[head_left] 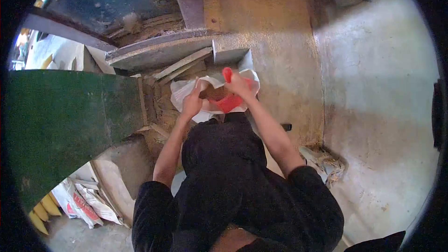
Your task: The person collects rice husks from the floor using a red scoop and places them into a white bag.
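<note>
Low in front of me stands a white sack (pixel 178 94) with its mouth spread and brown material (pixel 213 91) inside. My left hand (pixel 192 101) is closed on the left side of the sack's rim. In my right hand (pixel 239 87) is a red scoop (pixel 228 103); its handle end sticks up above my fist. The scoop's body lies in the mouth of the sack, and my hand hides part of it. What the scoop carries, if anything, I cannot make out.
A dark green panel (pixel 70 126) fills the left side. Wooden boards (pixel 184 63) lie behind the sack. Printed white sacks (pixel 86 203) rest on the floor at lower left. A crumpled bundle (pixel 326 163) lies against the wall (pixel 378 88) on the right.
</note>
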`<state>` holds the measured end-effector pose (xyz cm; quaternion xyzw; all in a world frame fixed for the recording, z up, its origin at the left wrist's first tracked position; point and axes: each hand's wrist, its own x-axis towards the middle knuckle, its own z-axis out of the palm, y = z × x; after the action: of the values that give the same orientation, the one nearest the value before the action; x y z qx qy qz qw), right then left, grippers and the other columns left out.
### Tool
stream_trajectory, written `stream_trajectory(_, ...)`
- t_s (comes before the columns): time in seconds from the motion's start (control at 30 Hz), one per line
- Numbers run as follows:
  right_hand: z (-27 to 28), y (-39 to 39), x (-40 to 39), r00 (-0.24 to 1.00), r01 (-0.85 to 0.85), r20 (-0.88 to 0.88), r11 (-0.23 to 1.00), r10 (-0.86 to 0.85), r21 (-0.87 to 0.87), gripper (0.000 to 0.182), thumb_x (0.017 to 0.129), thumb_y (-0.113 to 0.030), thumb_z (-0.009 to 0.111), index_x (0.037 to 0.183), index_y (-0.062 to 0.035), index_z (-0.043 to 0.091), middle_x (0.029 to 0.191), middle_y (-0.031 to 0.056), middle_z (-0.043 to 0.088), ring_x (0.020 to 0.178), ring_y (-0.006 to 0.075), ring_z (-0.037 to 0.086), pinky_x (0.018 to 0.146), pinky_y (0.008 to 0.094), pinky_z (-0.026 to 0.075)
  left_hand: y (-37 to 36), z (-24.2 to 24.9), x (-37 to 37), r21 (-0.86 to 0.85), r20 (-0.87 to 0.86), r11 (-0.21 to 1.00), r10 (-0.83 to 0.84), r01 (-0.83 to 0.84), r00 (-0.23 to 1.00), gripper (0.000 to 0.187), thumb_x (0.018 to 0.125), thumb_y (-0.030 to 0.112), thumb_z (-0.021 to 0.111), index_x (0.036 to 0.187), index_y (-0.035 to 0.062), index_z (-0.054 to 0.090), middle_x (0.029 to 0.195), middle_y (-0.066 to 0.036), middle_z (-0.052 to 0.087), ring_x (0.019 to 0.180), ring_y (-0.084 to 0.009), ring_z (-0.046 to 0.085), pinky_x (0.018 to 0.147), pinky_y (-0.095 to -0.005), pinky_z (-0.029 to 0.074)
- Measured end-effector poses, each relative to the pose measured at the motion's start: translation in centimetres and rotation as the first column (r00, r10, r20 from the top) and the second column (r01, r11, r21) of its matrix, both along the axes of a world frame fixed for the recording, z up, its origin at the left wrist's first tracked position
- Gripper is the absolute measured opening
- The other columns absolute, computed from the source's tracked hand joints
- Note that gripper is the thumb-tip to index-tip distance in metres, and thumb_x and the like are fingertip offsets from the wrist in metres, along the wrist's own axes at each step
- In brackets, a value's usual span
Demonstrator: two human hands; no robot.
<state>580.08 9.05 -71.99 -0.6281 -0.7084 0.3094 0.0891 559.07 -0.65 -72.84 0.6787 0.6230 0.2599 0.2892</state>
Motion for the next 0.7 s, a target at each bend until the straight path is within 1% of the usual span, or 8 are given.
stream_trajectory(0.1, -0.6, 3.5, -1.5, 0.986, -0.082, 0.133, 0.983, 0.104, -0.167, 0.051, 0.069, -0.026, 0.066, 0.101, 0.0098, 0.047, 0.095, 0.0297, 0.06, 0.092, 0.0433, 0.059, 0.079, 0.0452, 0.048, 0.1, -2.6, -1.3, -0.217, -0.105, 0.974, 0.038, -0.061, 0.994, 0.081, 0.069, 0.002, 0.052, 0.142, 0.0061, 0.019, 0.137, -0.021, 0.037, 0.101, -0.0416, 0.054, 0.08, -0.0451, 0.047)
stream_trajectory(0.2, 9.8, 3.7, -1.0, 0.981, -0.035, 0.181, 0.982, 0.07, -0.188, 0.051, 0.069, -0.026, 0.065, 0.101, 0.0092, 0.047, 0.097, 0.0285, 0.061, 0.091, 0.0418, 0.061, 0.079, 0.0462, 0.048, -0.5, -3.2, -2.4, -0.161, -0.034, 0.982, 0.096, -0.1, 0.995, 0.08, 0.07, 0.003, 0.053, 0.142, 0.0043, 0.019, 0.135, -0.024, 0.038, 0.105, -0.0414, 0.052, 0.084, -0.0442, 0.046)
stream_trajectory(0.27, 8.4, 4.2, 2.7, 0.989, 0.032, 0.148, 0.987, -0.008, -0.158, 0.055, 0.068, -0.029, 0.067, 0.105, 0.0068, 0.047, 0.097, 0.0267, 0.062, 0.092, 0.0397, 0.06, 0.078, 0.0459, 0.048, -0.8, -5.9, -3.2, -0.18, -0.015, 0.977, 0.117, -0.118, 0.993, 0.079, 0.07, 0.003, 0.053, 0.142, 0.0042, 0.019, 0.134, -0.025, 0.039, 0.107, -0.0414, 0.051, 0.086, -0.044, 0.045)
stream_trajectory(0.33, 9.2, 3.4, 6.9, 0.984, 0.179, 0.021, 0.984, -0.179, -0.001, 0.047, 0.072, -0.031, 0.063, 0.104, 0.0013, 0.05, 0.099, 0.0266, 0.061, 0.088, 0.0386, 0.062, 0.076, 0.046, 0.049, -0.7, -6.5, -3.1, -0.206, -0.004, 0.968, 0.143, -0.141, 0.99, 0.079, 0.071, 0.004, 0.054, 0.142, 0.0041, 0.019, 0.132, -0.026, 0.041, 0.109, -0.0414, 0.05, 0.088, -0.0438, 0.044)
stream_trajectory(0.4, 4.1, 3.1, 12.9, 0.958, 0.245, -0.152, 0.97, -0.243, -0.005, 0.032, 0.072, -0.023, 0.064, 0.096, -0.0026, 0.055, 0.093, 0.0174, 0.064, 0.083, 0.0301, 0.063, 0.073, 0.0405, 0.05, -0.4, -5.6, -2.8, -0.296, -0.1, 0.932, 0.19, -0.211, 0.977, 0.08, 0.071, 0.003, 0.053, 0.143, 0.0045, 0.017, 0.13, -0.027, 0.043, 0.111, -0.042, 0.048, 0.091, -0.0435, 0.042)
stream_trajectory(0.47, 5.8, 1.6, 16.2, 0.826, 0.337, -0.493, 0.941, -0.273, 0.043, 0.023, 0.072, -0.011, 0.065, 0.092, -0.0038, 0.057, 0.085, 0.0077, 0.061, 0.079, 0.0193, 0.06, 0.071, 0.0334, 0.048, 0.0, -4.5, -2.6, -0.334, -0.116, 0.923, 0.159, -0.189, 0.98, 0.081, 0.071, 0.003, 0.053, 0.143, 0.0045, 0.015, 0.13, -0.027, 0.043, 0.111, -0.0425, 0.048, 0.091, -0.0434, 0.042)
stream_trajectory(0.53, 6.2, 0.3, 18.4, 0.732, 0.523, -0.504, 0.852, -0.459, -0.015, 0.023, 0.072, -0.004, 0.064, 0.093, -0.0044, 0.056, 0.082, 0.0018, 0.057, 0.078, 0.0123, 0.055, 0.072, 0.0287, 0.045, 0.7, -3.7, -2.3, -0.369, -0.136, 0.913, 0.133, -0.175, 0.982, 0.082, 0.071, 0.002, 0.052, 0.143, 0.0046, 0.014, 0.129, -0.027, 0.043, 0.111, -0.0429, 0.048, 0.091, -0.0433, 0.041)
stream_trajectory(0.7, -1.6, 1.2, 27.0, 0.542, 0.764, -0.547, 0.646, -0.638, 0.004, 0.024, 0.075, -0.005, 0.064, 0.095, -0.0029, 0.053, 0.087, 0.0034, 0.057, 0.082, 0.0156, 0.055, 0.075, 0.0305, 0.045, 1.7, -5.1, -2.8, -0.422, -0.145, 0.901, 0.04, -0.098, 0.989, 0.084, 0.071, 0.007, 0.055, 0.144, 0.0064, 0.013, 0.127, -0.027, 0.046, 0.11, -0.0431, 0.05, 0.091, -0.0428, 0.042)
